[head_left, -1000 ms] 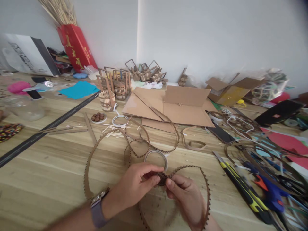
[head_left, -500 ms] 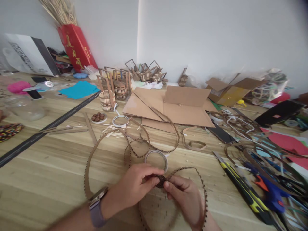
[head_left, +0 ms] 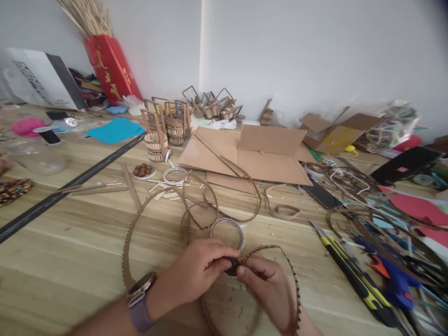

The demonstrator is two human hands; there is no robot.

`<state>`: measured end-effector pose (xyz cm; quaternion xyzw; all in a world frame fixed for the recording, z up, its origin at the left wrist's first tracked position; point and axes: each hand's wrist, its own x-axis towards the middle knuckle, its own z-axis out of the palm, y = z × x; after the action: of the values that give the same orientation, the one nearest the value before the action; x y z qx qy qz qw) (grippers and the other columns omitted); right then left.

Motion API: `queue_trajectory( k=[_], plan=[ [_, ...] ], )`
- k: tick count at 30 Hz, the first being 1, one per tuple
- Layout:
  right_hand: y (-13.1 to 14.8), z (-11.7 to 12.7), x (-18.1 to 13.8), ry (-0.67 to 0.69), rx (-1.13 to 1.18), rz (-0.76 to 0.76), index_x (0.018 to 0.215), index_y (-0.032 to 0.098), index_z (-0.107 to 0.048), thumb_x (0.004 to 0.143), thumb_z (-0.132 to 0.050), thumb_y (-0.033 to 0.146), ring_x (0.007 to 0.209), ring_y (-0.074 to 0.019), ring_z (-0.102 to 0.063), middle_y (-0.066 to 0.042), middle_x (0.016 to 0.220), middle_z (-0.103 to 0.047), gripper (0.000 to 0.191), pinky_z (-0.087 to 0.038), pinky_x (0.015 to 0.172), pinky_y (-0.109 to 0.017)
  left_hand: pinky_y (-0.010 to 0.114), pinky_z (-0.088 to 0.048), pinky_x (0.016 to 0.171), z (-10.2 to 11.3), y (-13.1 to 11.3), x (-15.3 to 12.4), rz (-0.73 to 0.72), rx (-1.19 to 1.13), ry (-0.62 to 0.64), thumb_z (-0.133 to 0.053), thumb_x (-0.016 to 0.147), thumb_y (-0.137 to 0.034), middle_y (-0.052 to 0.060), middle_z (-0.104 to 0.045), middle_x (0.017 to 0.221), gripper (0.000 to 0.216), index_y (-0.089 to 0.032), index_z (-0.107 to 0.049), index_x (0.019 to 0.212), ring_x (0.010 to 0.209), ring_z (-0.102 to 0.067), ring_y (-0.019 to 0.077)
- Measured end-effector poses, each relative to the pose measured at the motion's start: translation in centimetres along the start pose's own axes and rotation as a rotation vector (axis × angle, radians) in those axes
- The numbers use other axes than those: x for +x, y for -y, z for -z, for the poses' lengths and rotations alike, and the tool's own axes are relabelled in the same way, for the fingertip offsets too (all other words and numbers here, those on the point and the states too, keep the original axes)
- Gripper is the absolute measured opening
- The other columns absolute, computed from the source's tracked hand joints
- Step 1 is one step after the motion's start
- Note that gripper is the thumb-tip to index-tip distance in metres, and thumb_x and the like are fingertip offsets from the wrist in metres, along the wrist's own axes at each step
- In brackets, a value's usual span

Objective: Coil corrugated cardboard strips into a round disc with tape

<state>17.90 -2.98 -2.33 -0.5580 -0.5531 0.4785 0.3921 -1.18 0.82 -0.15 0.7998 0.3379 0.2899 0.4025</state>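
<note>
Between my two hands is a small dark brown coil [head_left: 232,266] of notched strip. My left hand [head_left: 199,268], with a watch on its wrist, pinches the coil's left side between thumb and fingers. On the other side, my right hand [head_left: 268,284] grips the coil's edge where the strip leaves it. From there the notched brown strip [head_left: 297,275] loops over my right hand and down below both hands. Just beyond my fingers lies a roll of tape [head_left: 227,223]. More notched strips [head_left: 130,233] curl on the table to the left and behind.
A yellow and black utility knife [head_left: 353,270] and a blue glue gun [head_left: 399,284] lie at the right among tangled strips. Flattened cardboard [head_left: 217,149] and small wooden buckets [head_left: 156,144] stand farther back. A dish of brown beads [head_left: 143,171] sits left of centre.
The strip's loop at the right has shifted slightly left and down. Both hands keep their hold on the coil, with only slight finger movement.
</note>
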Motion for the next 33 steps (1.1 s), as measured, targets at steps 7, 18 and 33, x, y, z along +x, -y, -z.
queue_trajectory(
  k=[7, 18, 33],
  plan=[
    [0.20, 0.01, 0.04, 0.003, -0.020, 0.013, 0.047, 0.019, -0.057, 0.075, -0.067, 0.058, 0.049, -0.0120, -0.038, 0.002, 0.051, -0.041, 0.049, -0.027, 0.046, -0.026, 0.023, -0.050, 0.086, -0.03, -0.18, 0.08, -0.010, 0.003, 0.006, -0.056, 0.093, -0.011, 0.002, -0.075, 0.103, 0.028, -0.024, -0.071, 0.113, 0.095, -0.068, 0.0160],
    [0.33, 0.27, 0.10, -0.050, 0.017, -0.055, 0.048, 0.020, -0.051, 0.070, -0.064, 0.071, 0.045, -0.0103, -0.033, 0.004, 0.047, -0.039, 0.057, -0.025, 0.043, -0.025, 0.025, -0.052, 0.084, -0.74, -0.21, -0.40, 0.173, -0.116, -0.075, -0.056, 0.092, -0.022, 0.002, -0.073, 0.109, 0.027, -0.025, -0.066, 0.118, 0.095, -0.068, 0.0175],
    [-0.07, -0.02, -0.11, -0.069, -0.041, -0.051, 0.046, 0.019, -0.052, 0.072, -0.067, 0.059, 0.045, -0.0099, -0.035, 0.004, 0.047, -0.042, 0.050, -0.026, 0.043, -0.024, 0.024, -0.049, 0.091, -0.49, -0.06, -0.23, 0.057, 0.020, -0.084, -0.053, 0.093, -0.017, 0.003, -0.074, 0.111, 0.027, -0.022, -0.070, 0.114, 0.102, -0.068, 0.0175]
  ],
)
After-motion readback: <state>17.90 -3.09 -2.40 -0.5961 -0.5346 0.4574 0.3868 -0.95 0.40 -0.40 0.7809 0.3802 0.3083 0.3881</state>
